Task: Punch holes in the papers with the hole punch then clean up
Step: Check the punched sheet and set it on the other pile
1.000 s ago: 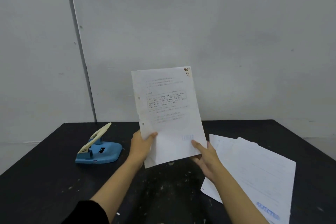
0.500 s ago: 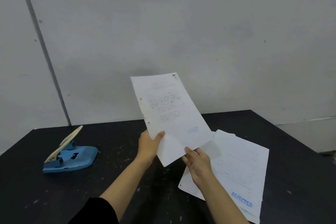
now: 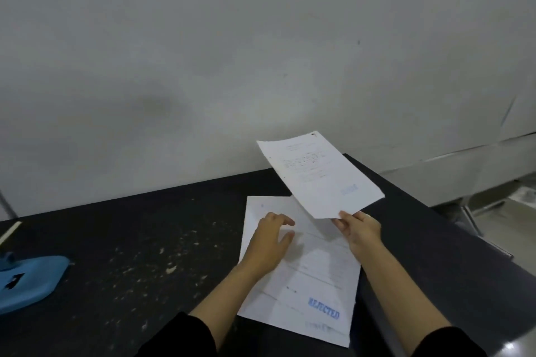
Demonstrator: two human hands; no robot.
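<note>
Black table (image 3: 150,240), speckled with pale chips. Stack of papers (image 3: 313,284) lies flat below and left of the gripped corner, blue "REJECTED" stamp on its near end. Punched sheet (image 3: 319,174) held raised, tilted, fanning up and away from the pinch. Blue hole punch (image 3: 26,278) well left, partly cut by the frame. Right hand (image 3: 358,229) pinches the sheet's near corner. Left hand (image 3: 271,238) loose, fingers spread over the stack, holding nothing.

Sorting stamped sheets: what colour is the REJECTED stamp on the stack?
Blue, on the stack's top sheet, in the head view: stamp.
</note>
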